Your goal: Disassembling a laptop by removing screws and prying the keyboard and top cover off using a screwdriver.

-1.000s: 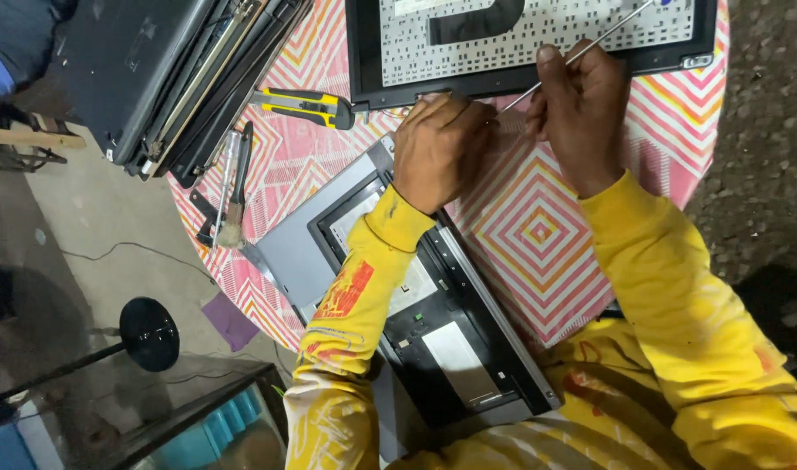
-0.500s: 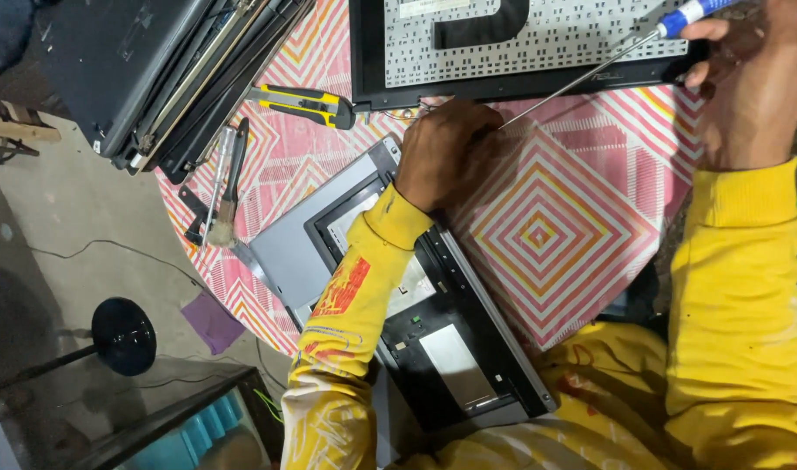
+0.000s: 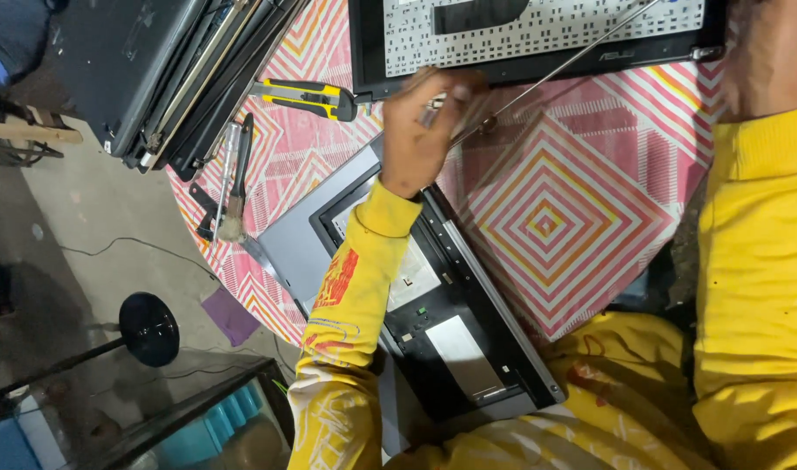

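Two bare hands over a dismantled laptop on a round table with a patterned cloth.

Left hand [image 3: 424,130]: fingers curled around a small metallic part, blurred, held just above the far corner of the opened laptop base [image 3: 433,322], which lies under the left forearm. Right hand [image 3: 768,57]: only partly in view at the upper right edge; its grip cannot be told. Long thin screwdriver shaft [image 3: 555,74]: runs slantwise from the right hand's side down to the left fingertips. Beyond the hands: keyboard panel [image 3: 538,35], black frame, pale keys. Left of the left hand: yellow-and-black utility knife [image 3: 307,96], then a small brush [image 3: 235,187], then stacked laptop shells [image 3: 163,70]. Beneath all: pink, white and orange diamond-pattern tablecloth [image 3: 555,218].
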